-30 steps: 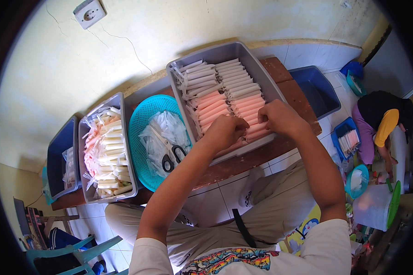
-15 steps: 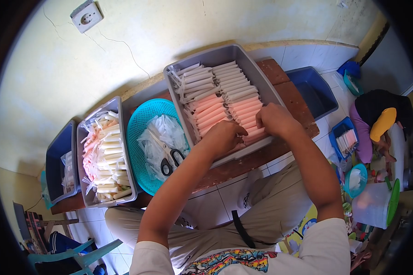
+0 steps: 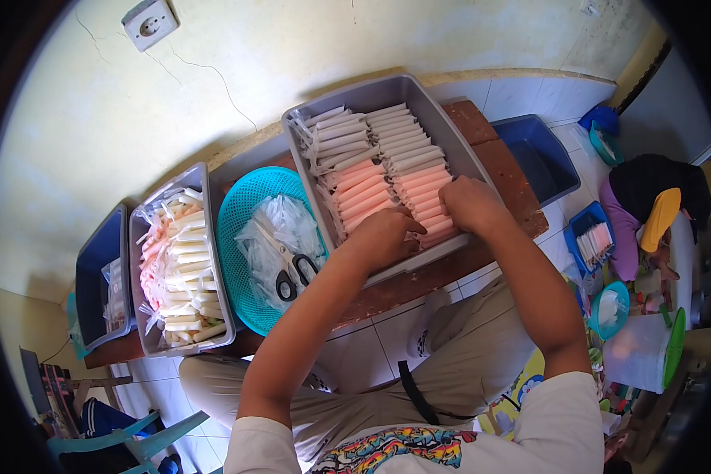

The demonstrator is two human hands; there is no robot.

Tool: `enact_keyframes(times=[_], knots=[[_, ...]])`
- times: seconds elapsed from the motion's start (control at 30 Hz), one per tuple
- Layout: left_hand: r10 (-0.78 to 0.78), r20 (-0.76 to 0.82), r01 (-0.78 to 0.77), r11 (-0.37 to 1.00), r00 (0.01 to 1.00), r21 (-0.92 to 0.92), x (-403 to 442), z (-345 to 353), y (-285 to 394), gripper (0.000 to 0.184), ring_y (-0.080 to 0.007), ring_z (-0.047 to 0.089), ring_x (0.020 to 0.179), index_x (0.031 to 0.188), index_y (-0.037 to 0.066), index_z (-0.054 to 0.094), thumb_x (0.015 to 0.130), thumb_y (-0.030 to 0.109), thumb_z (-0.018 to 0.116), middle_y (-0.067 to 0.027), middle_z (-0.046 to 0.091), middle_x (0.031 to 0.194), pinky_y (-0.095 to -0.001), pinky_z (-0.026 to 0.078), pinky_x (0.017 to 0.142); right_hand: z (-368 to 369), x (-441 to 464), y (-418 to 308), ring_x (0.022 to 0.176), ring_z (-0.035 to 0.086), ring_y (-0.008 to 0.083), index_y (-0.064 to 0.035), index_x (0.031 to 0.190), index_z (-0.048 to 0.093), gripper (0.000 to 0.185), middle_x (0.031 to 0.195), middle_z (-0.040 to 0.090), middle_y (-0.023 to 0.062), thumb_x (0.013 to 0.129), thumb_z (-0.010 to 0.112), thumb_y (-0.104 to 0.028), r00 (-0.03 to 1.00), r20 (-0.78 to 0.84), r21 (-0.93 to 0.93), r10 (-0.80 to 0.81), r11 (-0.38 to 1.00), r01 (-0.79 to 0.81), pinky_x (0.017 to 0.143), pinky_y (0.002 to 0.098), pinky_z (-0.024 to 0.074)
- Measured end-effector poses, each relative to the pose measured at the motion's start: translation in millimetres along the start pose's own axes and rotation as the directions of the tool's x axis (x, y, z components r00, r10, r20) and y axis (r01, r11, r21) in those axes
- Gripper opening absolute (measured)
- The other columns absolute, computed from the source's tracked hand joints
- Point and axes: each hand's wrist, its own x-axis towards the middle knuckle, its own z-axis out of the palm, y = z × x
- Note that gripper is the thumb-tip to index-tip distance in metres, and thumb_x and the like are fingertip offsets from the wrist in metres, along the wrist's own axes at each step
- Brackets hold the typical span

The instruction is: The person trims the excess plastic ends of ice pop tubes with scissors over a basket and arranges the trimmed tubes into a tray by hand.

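Observation:
A grey tub [image 3: 308, 99] holds two columns of slim filled plastic tubes laid side by side. Whitish tubes [image 3: 403, 142] fill its far part, and pink tubes [image 3: 363, 189] lie in the part closer to me. My left hand [image 3: 383, 237] is low over the near end of the pink rows, its fingers curled down onto a pink tube. At the right column, my right hand [image 3: 470, 205] has its fingers bent and closed at the end of a pink tube. Both sets of fingertips are partly hidden, and the hands are a short distance apart.
Left of the tub, a turquoise basket [image 3: 233, 229] holds clear plastic bags and black-handled scissors [image 3: 286, 286]. Beyond it stands a grey bin [image 3: 221, 276] of pink and cream tubes. A dark blue bin [image 3: 536, 158] is at right. Another person [image 3: 648, 182] sits at far right.
Both hands stay over the near pink tubes with only slight finger shifts. The left fingers reach out a little more, and more of the pink tubes shows between the hands.

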Motion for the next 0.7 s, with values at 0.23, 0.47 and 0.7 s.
enact_keyframes(times=[0.23,0.47,0.7], knots=[[0.039,-0.03,-0.039,0.999,0.999,-0.001,-0.7,7.7,-5.7,0.036,-0.0391,0.069,0.115,0.123,0.006,0.081,0.088,0.012,0.08,-0.019,0.074,0.12,-0.0458,0.054,0.104,1.6,-2.1,-3.9,0.11,0.078,0.037,-0.0039,0.104,0.08,0.016,0.117,0.078,0.0211,0.089,0.075,-0.005,0.999,-0.048,-0.071,0.003,0.997,-0.006,0.09,0.0461,0.0643],[0.036,0.005,-0.036,0.999,0.999,0.011,-0.6,7.1,-6.1,0.035,-0.0399,0.069,0.111,0.123,0.007,0.081,0.089,0.014,0.08,-0.0192,0.074,0.116,-0.0472,0.054,0.1,10.5,0.8,2.6,0.108,0.077,0.0399,-0.0029,0.104,0.08,0.02,0.117,0.077,0.0217,0.084,0.083,-0.006,0.996,-0.077,-0.032,0.033,0.999,-0.036,0.093,0.0472,0.0636],[0.008,0.015,-0.008,1.0,1.0,0.028,-0.1,9.3,-7.6,0.033,-0.0383,0.071,0.112,0.122,0.012,0.083,0.091,0.018,0.073,-0.0188,0.076,0.115,-0.0475,0.056,0.101,-5.2,-5.3,-1.1,0.114,0.076,0.039,-0.0014,0.105,0.079,0.031,0.118,0.077,0.0242,0.078,0.091,-0.01,0.998,0.028,0.076,0.049,0.996,-0.051,0.096,0.0467,0.0625]])
